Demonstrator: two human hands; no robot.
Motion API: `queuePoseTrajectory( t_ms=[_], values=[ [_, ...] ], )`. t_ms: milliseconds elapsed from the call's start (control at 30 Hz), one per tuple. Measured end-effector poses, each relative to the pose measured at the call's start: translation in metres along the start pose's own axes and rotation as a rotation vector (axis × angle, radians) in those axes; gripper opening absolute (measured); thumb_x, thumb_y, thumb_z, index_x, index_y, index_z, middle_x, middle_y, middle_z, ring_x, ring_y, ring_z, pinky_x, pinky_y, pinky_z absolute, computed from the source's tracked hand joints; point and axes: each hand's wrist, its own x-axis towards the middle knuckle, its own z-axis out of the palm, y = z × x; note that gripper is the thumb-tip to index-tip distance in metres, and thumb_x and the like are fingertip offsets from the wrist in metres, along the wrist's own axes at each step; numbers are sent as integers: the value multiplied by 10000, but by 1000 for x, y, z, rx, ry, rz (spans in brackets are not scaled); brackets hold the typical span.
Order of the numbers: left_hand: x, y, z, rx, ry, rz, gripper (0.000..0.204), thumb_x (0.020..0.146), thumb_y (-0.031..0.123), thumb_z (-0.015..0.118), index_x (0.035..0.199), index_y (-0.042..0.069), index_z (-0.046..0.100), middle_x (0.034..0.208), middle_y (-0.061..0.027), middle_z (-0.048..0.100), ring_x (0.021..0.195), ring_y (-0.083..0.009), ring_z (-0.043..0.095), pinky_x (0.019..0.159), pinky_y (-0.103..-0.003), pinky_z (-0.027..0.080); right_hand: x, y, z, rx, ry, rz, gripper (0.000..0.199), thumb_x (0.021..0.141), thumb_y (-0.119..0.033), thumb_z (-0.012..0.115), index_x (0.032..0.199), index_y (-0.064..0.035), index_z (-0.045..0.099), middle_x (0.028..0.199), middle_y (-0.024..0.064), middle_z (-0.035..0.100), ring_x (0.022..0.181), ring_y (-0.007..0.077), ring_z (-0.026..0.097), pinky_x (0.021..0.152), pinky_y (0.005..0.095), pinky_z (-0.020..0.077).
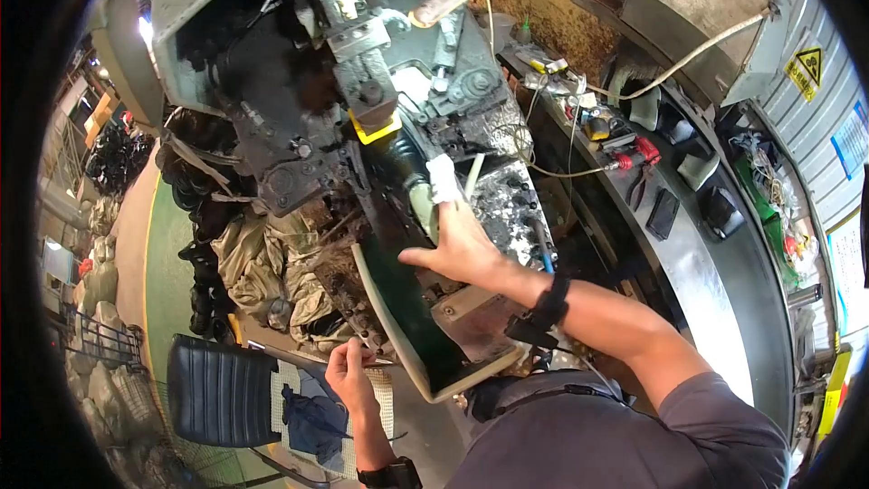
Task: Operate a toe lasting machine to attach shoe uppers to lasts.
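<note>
Grey shirt [597, 439] lay nearest, while the right hand [460, 240], part-open, thumb spread, rested against a dark-and-green piece [422, 204] below the yellow-edged block [373, 104], best steadied with fingers clear, the left hand [351, 382] curled, contents unclear.

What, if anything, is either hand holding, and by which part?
Right hand is at the greenish end of a dark rounded piece; can't tell if gripped. Left hand: can't tell either.

On the near left, 1 black chair [222, 389] bears a dark blue cloth [312, 418]; a green floor strip [172, 276] runs beyond it. On the right, a curved metal bench [692, 308] carries 1 red tool [644, 151], pliers [639, 190] and a dark case [663, 215]. 1 yellow warning sign [806, 70] marks the far-right wall [804, 127].
</note>
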Motion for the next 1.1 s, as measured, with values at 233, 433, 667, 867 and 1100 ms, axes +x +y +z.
queuePoseTrajectory(
  t_ms=[233,433,667,867,1100],
  values=[
    [40,54,53,-49,-178,16,240,985,232,649,929,0,668,754,-43,646,675,-117,589,627,-283,459,-4,1,16,-3,157,-11,681,790,-245,785,1258,110,440,1217,343,512,1149,494,514,983,496,439],
    [90,99,135,-278,-392,1,315,951,211,693,1178,1,633,971,-72,689,867,-161,662,839,-290,538,0,-14,-17,46,40,173,600,760,-226,796,1169,91,493,1078,297,608,1033,468,599,899,487,488],
    [82,122,185,-488,-466,90,416,901,141,744,1266,6,594,1074,-40,680,922,-162,657,860,-311,526,-104,-16,-138,-38,-39,-189,803,795,-89,779,1482,-9,371,1403,289,504,1318,411,514,1092,436,436],
    [-18,130,264,-544,-646,-172,344,764,44,824,1073,-25,690,957,-95,708,829,-194,687,788,-338,560,-213,12,-202,-122,-21,-124,934,736,-141,857,1488,38,332,1536,252,373,1406,401,418,1149,452,380],
    [-111,61,397,-371,-987,-636,440,897,317,734,1151,-31,646,1064,-136,707,937,-271,700,848,-424,577,-311,53,-260,-35,564,215,750,780,-226,879,1413,-32,528,1401,156,585,1279,240,569,1070,363,445]
  ],
)
